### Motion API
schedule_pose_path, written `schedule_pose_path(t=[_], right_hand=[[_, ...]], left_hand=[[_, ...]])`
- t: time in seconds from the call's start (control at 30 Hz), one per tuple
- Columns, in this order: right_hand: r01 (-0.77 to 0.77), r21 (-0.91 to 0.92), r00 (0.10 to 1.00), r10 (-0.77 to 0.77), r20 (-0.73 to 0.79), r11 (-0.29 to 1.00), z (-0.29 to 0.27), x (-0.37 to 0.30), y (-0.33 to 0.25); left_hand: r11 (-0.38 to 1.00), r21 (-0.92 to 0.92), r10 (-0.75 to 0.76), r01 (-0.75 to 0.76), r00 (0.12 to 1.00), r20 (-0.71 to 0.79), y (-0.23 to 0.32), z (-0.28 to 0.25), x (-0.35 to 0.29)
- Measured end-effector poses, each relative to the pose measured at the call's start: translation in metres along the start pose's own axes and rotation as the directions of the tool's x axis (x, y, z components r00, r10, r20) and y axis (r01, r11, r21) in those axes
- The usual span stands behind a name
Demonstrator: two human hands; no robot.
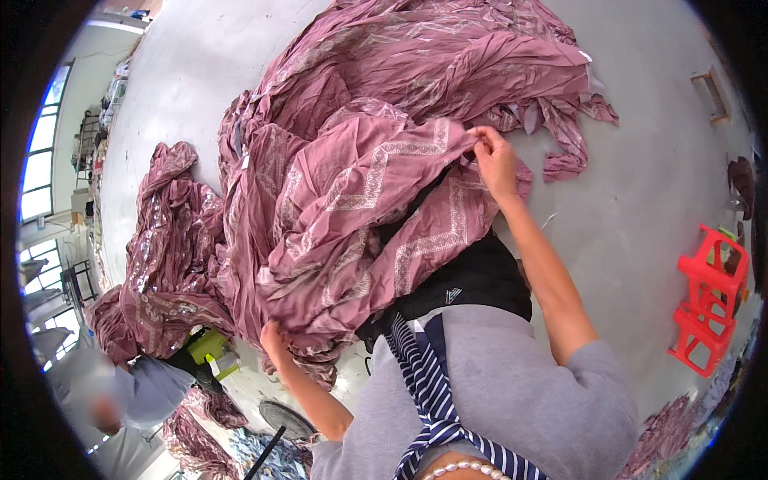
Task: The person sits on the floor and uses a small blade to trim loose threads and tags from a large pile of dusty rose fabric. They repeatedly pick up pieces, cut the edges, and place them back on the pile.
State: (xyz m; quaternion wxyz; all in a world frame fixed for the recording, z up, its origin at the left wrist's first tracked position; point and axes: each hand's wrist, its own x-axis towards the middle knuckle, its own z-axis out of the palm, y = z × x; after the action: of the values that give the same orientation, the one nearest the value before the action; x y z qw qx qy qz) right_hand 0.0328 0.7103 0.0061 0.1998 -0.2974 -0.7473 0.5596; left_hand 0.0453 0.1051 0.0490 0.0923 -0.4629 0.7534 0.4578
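A large heap of dusty-pink cloth (344, 240) with pale zigzag bands spreads in folds in front of me, partly over my lap. Its near right edge is pinched between the thumb and fingers of my right hand (498, 164), which lifts that part a little. My left hand (277, 342) is closed on the lower left edge of the same cloth; its fingertips are partly hidden by the folds. Between my hands the cloth sags in loose creases. More of the pink fabric trails off toward the far side and to the left.
Another person in a grey-blue top (156, 390) is at the lower left, beside a bright green object (211, 349). A round fan (286, 418) stands near my left elbow. Red plastic stools (709, 300) and a small wooden frame (710, 96) lie to the right on the pale floor.
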Motion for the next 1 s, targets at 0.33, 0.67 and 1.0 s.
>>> schedule_pose_path(t=[0.33,0.67,1.0], right_hand=[[0.780,-0.104,0.536,-0.573,0.620,0.618,0.007,-0.100,-0.117],[0.742,-0.070,0.504,-0.486,0.714,0.666,0.031,-0.136,-0.082],[0.798,-0.129,0.391,-0.344,0.854,0.588,0.028,-0.137,-0.078]], left_hand=[[0.760,-0.393,0.647,-0.517,0.546,0.533,0.152,0.179,-0.173],[0.758,-0.306,0.592,-0.575,0.412,0.692,0.155,0.231,-0.199],[0.481,-0.114,0.516,-0.869,0.176,0.838,0.162,0.236,-0.234]])
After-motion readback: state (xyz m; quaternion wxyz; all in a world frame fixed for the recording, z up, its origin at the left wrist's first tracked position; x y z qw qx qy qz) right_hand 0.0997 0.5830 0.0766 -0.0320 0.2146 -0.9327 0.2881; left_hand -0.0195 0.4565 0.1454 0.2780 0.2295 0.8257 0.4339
